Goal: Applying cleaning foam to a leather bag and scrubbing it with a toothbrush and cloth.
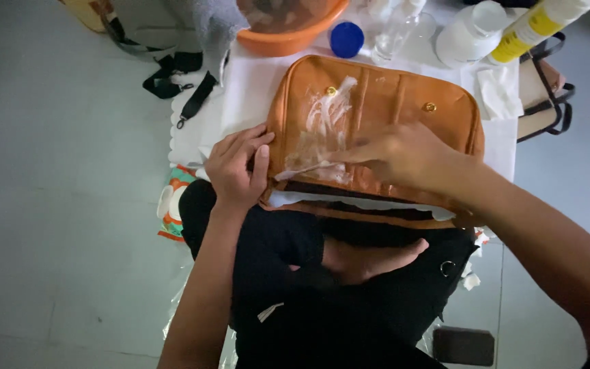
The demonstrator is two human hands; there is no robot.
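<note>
Two hands on a tan leather bag smeared with white cream.

The right hand [394, 156] lies loosely open, fingers extended, fingertips pressed flat into the white cream [322, 130] on the tan bag [404, 102]. The left hand [239, 167] curls around the bag's left edge, gripping it. The bag rests against the person's lap on a white cloth [254, 89]; an orange bowl [288, 31], blue cap [347, 39] and white bottle [472, 34] stand beyond.

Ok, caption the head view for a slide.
Left hand steadies a tan leather bag while right hand smears white cream across it.
</note>
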